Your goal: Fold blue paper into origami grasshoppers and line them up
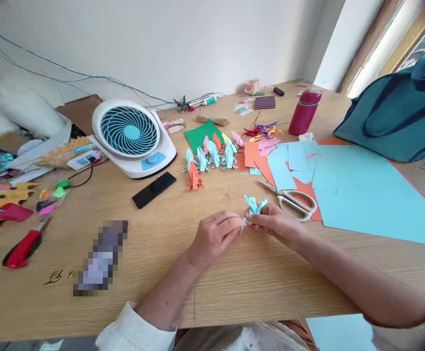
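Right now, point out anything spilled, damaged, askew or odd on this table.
Toward the front left of the wooden tabletop, an oblong object appears pixelated, hiding its details. Beside it, black handwriting marks the bare wood, an unusual place for writing. I see nothing spilled or visibly broken.

The wooden table (153, 273) carries a white fan (130, 132) toward the back left, with a black phone (154, 190) just in front. Folded paper figures (214, 155) cluster near the middle. Scissors (281, 193) lie beside blue sheets (366, 190). A dark red bottle (303, 114) and a teal bag (398, 117) stand at right. At left lie a red-handled tool (24, 249) and a pixelated object (100, 258), too obscured to identify.
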Motion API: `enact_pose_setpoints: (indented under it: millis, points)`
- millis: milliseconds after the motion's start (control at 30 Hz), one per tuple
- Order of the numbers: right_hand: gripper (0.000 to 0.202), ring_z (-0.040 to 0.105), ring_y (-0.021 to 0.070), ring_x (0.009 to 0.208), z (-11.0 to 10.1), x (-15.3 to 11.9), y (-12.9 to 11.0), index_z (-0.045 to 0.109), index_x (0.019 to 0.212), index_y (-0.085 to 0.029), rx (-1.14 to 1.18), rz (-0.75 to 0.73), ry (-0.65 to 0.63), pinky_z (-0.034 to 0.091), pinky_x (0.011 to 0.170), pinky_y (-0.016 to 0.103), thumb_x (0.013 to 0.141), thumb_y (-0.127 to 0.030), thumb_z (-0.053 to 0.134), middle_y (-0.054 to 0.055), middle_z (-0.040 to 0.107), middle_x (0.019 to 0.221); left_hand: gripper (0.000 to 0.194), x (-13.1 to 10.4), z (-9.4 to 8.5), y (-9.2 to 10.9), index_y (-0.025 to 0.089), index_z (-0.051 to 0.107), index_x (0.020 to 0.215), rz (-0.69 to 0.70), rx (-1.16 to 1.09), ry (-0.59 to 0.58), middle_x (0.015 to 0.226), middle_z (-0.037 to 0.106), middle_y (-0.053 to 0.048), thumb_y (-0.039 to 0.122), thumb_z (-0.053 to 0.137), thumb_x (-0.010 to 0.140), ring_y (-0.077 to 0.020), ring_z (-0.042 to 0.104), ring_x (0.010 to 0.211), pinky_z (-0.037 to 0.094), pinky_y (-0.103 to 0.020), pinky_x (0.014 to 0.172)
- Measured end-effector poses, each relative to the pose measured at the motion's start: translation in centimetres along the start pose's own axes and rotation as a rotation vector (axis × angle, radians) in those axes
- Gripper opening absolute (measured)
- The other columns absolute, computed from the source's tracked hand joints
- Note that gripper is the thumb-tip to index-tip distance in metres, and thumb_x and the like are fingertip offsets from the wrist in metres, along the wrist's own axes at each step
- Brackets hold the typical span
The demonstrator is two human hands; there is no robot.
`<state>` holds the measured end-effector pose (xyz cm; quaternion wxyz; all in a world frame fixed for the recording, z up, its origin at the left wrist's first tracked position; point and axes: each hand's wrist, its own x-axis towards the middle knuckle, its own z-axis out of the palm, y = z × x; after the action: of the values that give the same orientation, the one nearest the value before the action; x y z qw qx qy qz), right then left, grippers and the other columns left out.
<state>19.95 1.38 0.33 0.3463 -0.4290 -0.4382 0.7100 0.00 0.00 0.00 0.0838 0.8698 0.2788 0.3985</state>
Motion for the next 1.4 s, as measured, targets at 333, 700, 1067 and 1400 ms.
enact_pose_setpoints:
  millis: [333, 700, 1067, 1400]
  points:
    - [0.035, 0.048, 0.012, 0.063, 0.0, -0.2, -0.2, 0.069, 0.073, -0.017, -0.054, -0.031, -0.029, 0.039, 0.064, 0.028, 0.059, -0.045, 0.085, -0.001, 0.058, 0.064, 0.01, 0.1, -0.2, 0.0, 0.019, 0.066, 0.094, 0.005, 0.009, 0.006, 0.091, 0.072, -0.004, 0.011, 0.061, 0.091, -0.0124, 0.067, 0.08, 0.054, -0.024, 0.074]
    - [0.032, 0.043, 0.0128, 0.065, -0.3, 0.1, 0.6, 0.065, 0.075, -0.017, -0.144, -0.133, -0.058, 0.032, 0.064, 0.029, 0.07, -0.047, 0.077, -0.001, 0.054, 0.067, 0.009, 0.0, 0.0, 0.1, 0.019, 0.064, 0.091, -0.05, -0.106, 0.012, 0.09, 0.07, -0.005, 0.011, 0.062, 0.09, -0.0126, 0.065, 0.081, 0.051, -0.023, 0.074]
    - [0.04, 0.024, 0.0087, 0.055, -0.1, -0.3, 0.2, 0.061, 0.074, -0.017, -0.27, -0.226, -0.045, 0.022, 0.055, 0.028, 0.077, -0.055, 0.07, -0.007, 0.035, 0.058, 0.008, 0.2, 0.9, 1.1, 0.018, 0.062, 0.079, -0.488, -0.409, 0.07, 0.086, 0.067, -0.003, 0.013, 0.063, 0.086, -0.0104, 0.058, 0.069, 0.042, -0.02, 0.057]
    - [0.046, 0.022, 0.0084, 0.055, 0.4, -0.1, 0.4, 0.06, 0.074, -0.016, -0.277, -0.24, -0.01, 0.019, 0.051, 0.027, 0.072, -0.061, 0.073, -0.007, 0.032, 0.057, 0.013, 0.0, 1.8, 1.2, 0.017, 0.057, 0.078, -0.765, -0.599, 0.143, 0.079, 0.064, -0.001, 0.023, 0.066, 0.084, -0.0102, 0.056, 0.068, 0.045, -0.022, 0.066]
